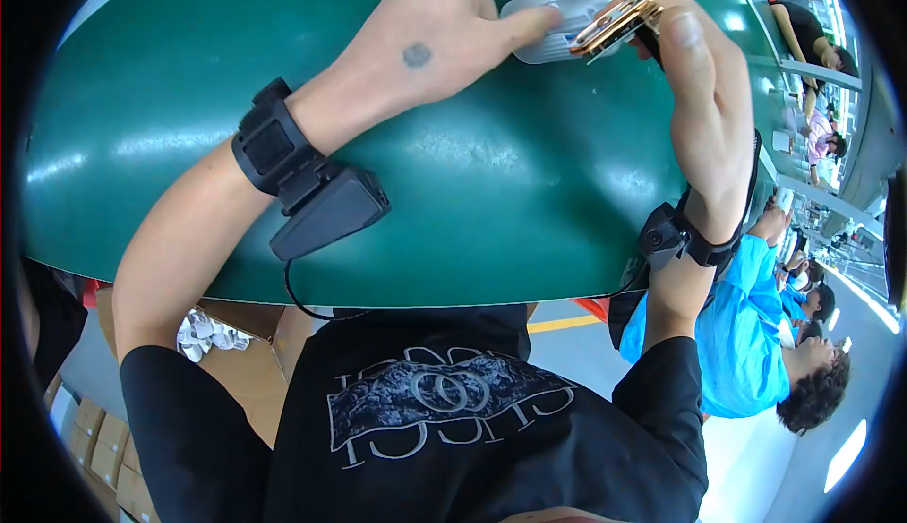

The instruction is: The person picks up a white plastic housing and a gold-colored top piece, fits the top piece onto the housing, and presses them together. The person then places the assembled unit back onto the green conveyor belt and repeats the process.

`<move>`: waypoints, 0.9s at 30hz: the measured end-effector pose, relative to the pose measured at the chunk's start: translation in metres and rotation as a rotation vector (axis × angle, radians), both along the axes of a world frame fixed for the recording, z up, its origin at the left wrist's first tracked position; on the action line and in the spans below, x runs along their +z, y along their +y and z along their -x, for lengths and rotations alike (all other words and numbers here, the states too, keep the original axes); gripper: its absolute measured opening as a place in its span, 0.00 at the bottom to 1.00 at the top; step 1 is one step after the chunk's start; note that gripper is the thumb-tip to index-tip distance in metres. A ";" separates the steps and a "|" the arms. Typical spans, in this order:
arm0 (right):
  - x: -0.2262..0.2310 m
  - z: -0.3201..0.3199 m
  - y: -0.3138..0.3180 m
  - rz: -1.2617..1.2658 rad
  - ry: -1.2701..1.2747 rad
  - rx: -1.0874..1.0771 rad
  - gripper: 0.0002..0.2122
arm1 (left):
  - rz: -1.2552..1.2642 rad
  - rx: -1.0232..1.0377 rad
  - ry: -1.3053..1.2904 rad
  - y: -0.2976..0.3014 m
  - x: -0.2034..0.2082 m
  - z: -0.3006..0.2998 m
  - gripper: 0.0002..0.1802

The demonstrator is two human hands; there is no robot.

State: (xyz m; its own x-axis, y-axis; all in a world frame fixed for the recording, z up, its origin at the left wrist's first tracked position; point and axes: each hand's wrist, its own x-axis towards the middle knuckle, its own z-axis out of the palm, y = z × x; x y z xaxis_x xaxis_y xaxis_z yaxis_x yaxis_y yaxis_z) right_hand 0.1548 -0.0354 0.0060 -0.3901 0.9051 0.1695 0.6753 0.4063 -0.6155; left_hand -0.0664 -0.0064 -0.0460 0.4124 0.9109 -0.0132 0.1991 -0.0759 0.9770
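My left hand (439, 36) reaches over the green tabletop and is closed on a hollow white plastic housing (540, 43), thumb along its near side. The housing has a rounded open end and ribbed slots low on its wall. My right hand (704, 65) pinches a small flat rectangular part (619, 27) with a shiny gold frame and dark underside; its exact kind is unclear. This gold part sits at the housing's right side, overlapping it in view; whether they touch, I cannot tell. My right fingertips are mostly hidden behind the part.
Green table (453, 230) curves across the view, its near edge at my waist. Below left, an open cardboard box (250, 362) holds white pieces, with stacked cartons (99, 447) beyond. A person in blue (732, 334) is at my right; others work farther along. Strapped devices sit on both my wrists.
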 end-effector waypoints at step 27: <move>-0.007 0.009 -0.014 0.088 -0.114 0.090 0.25 | 0.042 -0.103 -0.346 -0.034 -0.032 -0.022 0.17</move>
State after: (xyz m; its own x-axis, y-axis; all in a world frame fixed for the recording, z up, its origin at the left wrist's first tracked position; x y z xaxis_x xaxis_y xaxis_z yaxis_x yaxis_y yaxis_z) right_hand 0.1455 -0.0489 -0.0007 -0.4823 0.8750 0.0410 0.7062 0.4161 -0.5728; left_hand -0.0446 -0.0401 -0.0782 0.4887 0.8659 0.1062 -0.1503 -0.0363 0.9880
